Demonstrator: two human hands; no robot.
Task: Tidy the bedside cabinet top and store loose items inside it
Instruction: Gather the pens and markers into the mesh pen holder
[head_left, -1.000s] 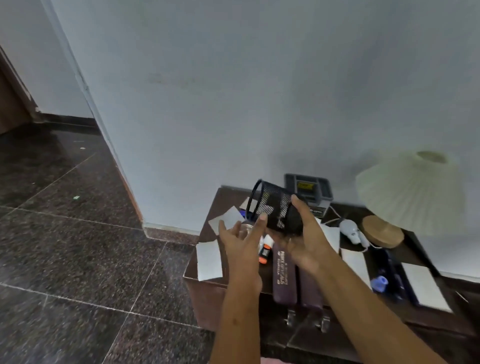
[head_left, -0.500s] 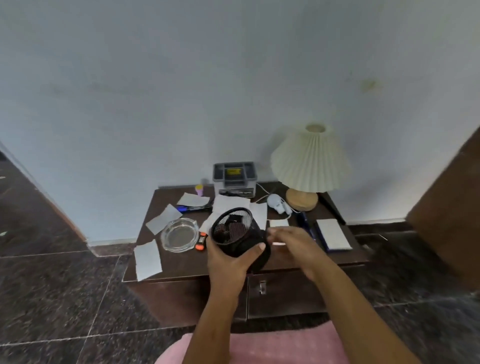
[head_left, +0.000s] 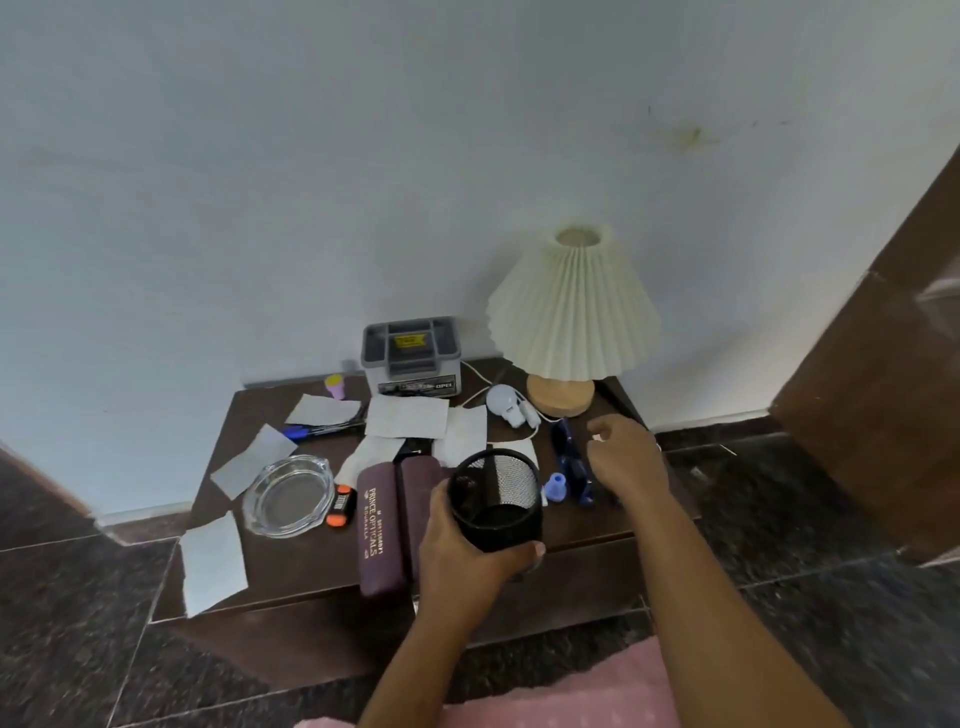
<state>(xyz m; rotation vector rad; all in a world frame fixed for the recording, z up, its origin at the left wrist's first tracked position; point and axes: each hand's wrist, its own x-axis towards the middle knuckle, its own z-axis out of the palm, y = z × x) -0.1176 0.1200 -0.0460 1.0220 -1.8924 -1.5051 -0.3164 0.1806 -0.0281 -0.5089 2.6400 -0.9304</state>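
Observation:
A dark wooden bedside cabinet (head_left: 270, 587) stands against the wall, its top littered. My left hand (head_left: 462, 556) grips a black mesh pen cup (head_left: 496, 501), held upright above the front edge. My right hand (head_left: 626, 460) hovers over the right part of the top, fingers loosely curled with nothing visibly in them, beside blue pens (head_left: 571, 462) and a small blue cap (head_left: 555, 487). A maroon glasses case (head_left: 379, 525) lies left of the cup. Several paper slips (head_left: 408, 415), a glass ashtray (head_left: 288, 496) and an orange marker (head_left: 340, 512) lie around.
A pleated cream lamp (head_left: 571, 312) on a wooden base stands at the back right, with a white corded device (head_left: 506, 402) beside it. A grey organiser box (head_left: 410, 356) sits against the wall. Pink fabric (head_left: 571, 696) lies below. A brown panel (head_left: 893, 364) rises at right.
The view swung down and closer to the cabinet. My left hand took over the mesh cup and holds it upright; my right hand let go and moved right over the pens.

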